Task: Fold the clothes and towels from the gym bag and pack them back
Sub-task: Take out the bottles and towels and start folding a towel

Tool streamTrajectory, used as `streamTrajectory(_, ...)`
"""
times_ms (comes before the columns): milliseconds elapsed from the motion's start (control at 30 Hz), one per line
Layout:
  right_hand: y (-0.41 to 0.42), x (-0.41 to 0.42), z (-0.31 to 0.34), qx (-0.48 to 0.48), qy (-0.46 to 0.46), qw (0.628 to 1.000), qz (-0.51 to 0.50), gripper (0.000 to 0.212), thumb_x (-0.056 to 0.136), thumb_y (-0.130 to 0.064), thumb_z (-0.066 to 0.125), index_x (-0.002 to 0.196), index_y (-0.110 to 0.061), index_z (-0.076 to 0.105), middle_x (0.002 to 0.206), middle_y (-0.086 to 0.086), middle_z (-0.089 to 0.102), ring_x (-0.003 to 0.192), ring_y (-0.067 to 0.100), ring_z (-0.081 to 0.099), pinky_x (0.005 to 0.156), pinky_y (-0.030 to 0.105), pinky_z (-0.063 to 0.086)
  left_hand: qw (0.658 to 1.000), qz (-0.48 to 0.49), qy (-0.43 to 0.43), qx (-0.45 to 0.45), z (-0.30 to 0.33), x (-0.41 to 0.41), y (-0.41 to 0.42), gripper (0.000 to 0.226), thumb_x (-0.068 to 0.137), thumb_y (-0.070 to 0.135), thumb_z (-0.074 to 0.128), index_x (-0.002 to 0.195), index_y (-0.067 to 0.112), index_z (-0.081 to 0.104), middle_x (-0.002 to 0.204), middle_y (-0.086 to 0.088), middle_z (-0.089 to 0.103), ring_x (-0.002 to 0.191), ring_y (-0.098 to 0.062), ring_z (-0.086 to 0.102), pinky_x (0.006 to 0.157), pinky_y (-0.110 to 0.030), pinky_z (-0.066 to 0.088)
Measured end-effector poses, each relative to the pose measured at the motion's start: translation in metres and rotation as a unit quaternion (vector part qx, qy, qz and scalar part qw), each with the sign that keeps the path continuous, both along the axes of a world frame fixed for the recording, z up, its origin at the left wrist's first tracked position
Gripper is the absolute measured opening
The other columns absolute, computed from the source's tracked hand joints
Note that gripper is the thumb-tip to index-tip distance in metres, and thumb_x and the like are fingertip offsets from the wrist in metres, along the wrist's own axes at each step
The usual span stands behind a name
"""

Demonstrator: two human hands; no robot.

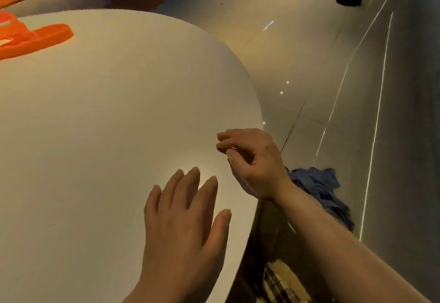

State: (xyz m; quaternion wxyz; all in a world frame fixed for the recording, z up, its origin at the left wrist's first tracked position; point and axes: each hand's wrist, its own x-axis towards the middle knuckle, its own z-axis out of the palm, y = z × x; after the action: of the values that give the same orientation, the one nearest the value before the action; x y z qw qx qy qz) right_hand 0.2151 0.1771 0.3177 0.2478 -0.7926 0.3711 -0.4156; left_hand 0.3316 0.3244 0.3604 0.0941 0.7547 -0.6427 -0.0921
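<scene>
Table centre: white table [107,124] bare, free to pass.
10 o'clock: orange bag [33,40] blocks.
4 o'clock, floor: blue cloth [319,188].

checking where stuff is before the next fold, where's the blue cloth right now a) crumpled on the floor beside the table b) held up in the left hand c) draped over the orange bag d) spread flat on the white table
a: the blue cloth lies bunched on the grey floor off the right edge of the white table, behind the right hand, whose fingers hold nothing.
</scene>
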Motion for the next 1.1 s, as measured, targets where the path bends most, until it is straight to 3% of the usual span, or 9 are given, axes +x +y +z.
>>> streamTrajectory(133,0.013,-0.001,-0.008,0.045,-0.050,0.997,-0.031,0.034,0.091,-0.023,0.042,0.099,-0.015,0.074,0.114,-0.003,0.068,0.113,-0.004,0.049,0.114,0.022,0.017,0.997,-0.008,0.014,-0.070,-0.005,0.007,0.000,0.050,0.091,0.054,0.032,0.128,0.030,0.054,0.138,-0.004,0.052,0.130,-0.031,0.046,0.103,-0.060,0.033)
streamTrajectory(233,0.019,-0.012,-0.011,0.044,-0.022,0.999,0.009,0.042,0.092,-0.031,0.036,0.113,-0.016,0.069,0.127,-0.002,0.062,0.126,0.003,0.042,0.116,0.022,0.010,0.996,-0.008,-0.015,-0.085,-0.005,0.003,-0.006,0.046,0.090,0.048,0.035,0.124,0.024,0.055,0.130,-0.010,0.056,0.123,-0.036,0.051,0.099,-0.062,0.036)
streamTrajectory(367,0.023,-0.044,-0.011,0.061,-0.024,0.996,0.057,0.037,0.094,-0.035,0.044,0.122,-0.019,0.063,0.133,-0.011,0.053,0.129,-0.005,0.036,0.110,0.015,0.023,0.995,-0.030,-0.041,-0.091,-0.008,-0.015,-0.010,0.045,0.092,0.043,0.036,0.121,0.018,0.059,0.126,-0.011,0.059,0.114,-0.035,0.057,0.093,-0.059,0.044)
streamTrajectory(500,0.010,-0.117,-0.017,0.105,-0.108,0.986,-0.066,0.025,0.092,-0.030,0.051,0.114,-0.031,0.060,0.120,-0.017,0.058,0.112,-0.006,0.051,0.095,0.008,0.038,0.988,-0.108,-0.014,-0.106,-0.005,-0.079,-0.034,0.047,0.086,0.050,0.041,0.121,0.025,0.060,0.128,-0.003,0.058,0.120,-0.027,0.053,0.098,-0.055,0.043)
streamTrajectory(633,-0.004,-0.215,-0.054,0.208,-0.131,0.941,-0.232,0.017,0.095,-0.022,0.055,0.109,-0.030,0.061,0.099,-0.023,0.060,0.092,-0.004,0.057,0.081,0.019,0.047,0.975,-0.189,0.106,-0.056,-0.031,-0.157,-0.068,0.043,0.086,0.053,0.042,0.124,0.037,0.055,0.127,0.016,0.052,0.117,-0.003,0.045,0.100,-0.026,0.034)
streamTrajectory(733,-0.004,-0.280,-0.093,0.292,-0.122,0.887,-0.337,0.020,0.095,-0.022,0.056,0.113,-0.022,0.063,0.100,-0.009,0.063,0.092,0.009,0.060,0.077,0.026,0.047,0.962,-0.156,0.225,0.015,-0.063,-0.192,-0.109,0.026,0.090,0.046,0.052,0.115,0.042,0.056,0.114,0.025,0.052,0.100,0.009,0.048,0.082,-0.003,0.036)
streamTrajectory(867,0.004,-0.329,-0.152,0.376,-0.063,0.830,-0.407,0.022,0.094,-0.023,0.058,0.115,-0.021,0.062,0.100,-0.005,0.061,0.091,0.011,0.057,0.065,0.020,0.040,0.948,-0.057,0.296,0.100,-0.118,-0.199,-0.179,0.017,0.093,0.031,0.058,0.110,0.033,0.062,0.101,0.018,0.062,0.091,0.008,0.055,0.075,-0.010,0.044)
streamTrajectory(1000,-0.013,-0.336,-0.213,0.471,0.013,0.797,-0.377,0.023,0.092,-0.029,0.060,0.114,-0.028,0.060,0.106,-0.008,0.060,0.095,0.010,0.057,0.074,0.025,0.047,0.944,-0.022,0.293,0.152,-0.187,-0.194,-0.236,0.009,0.095,0.028,0.056,0.100,0.033,0.062,0.093,0.019,0.062,0.087,0.007,0.056,0.068,-0.010,0.042)
streamTrajectory(1100,-0.036,-0.335,-0.259,0.520,0.080,0.781,-0.336,0.037,0.085,-0.035,0.068,0.119,-0.027,0.059,0.115,-0.003,0.063,0.100,0.015,0.060,0.087,0.042,0.051,0.939,0.007,0.278,0.205,-0.249,-0.191,-0.264,0.012,0.095,0.025,0.058,0.104,0.030,0.063,0.096,0.012,0.064,0.095,-0.006,0.061,0.073,-0.016,0.044)
